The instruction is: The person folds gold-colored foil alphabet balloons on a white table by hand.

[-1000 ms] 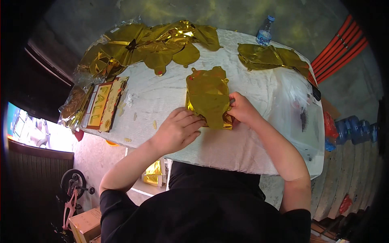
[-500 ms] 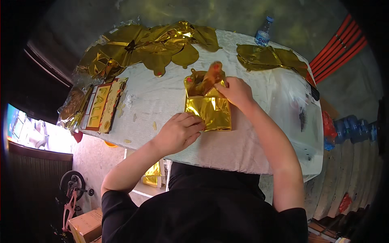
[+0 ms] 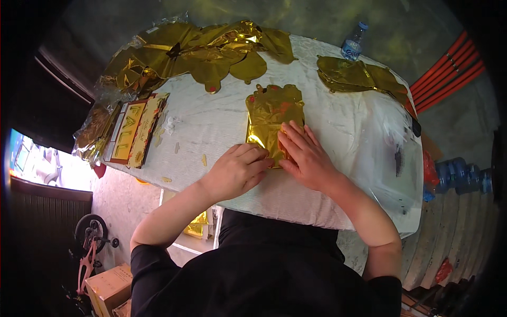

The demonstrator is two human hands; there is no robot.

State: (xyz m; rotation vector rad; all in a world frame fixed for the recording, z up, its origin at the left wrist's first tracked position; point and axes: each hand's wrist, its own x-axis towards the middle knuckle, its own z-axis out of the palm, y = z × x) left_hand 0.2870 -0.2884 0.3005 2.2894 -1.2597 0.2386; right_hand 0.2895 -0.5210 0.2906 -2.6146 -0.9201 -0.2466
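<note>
A folded gold foil balloon (image 3: 272, 110) lies flat near the front middle of the table, small tabs and red marks along its far edge. The fingers of my left hand (image 3: 236, 170) are closed on its near left edge. My right hand (image 3: 310, 159) rests palm down over the near right part, fingers stretched out and holding nothing. Both hands cover part of the near edge.
Unfolded gold foil balloons (image 3: 200, 58) spread over the far left, with more (image 3: 359, 75) at the far right beside a water bottle (image 3: 354, 42). Printed card packets (image 3: 132, 129) lie left. Clear plastic bags (image 3: 383, 153) lie on the right. The white-covered table (image 3: 211, 121) ends near my waist.
My right hand has come down from the balloon's far flap onto its near right part. The raised flap now lies flat. My left hand stays by the near left edge.
</note>
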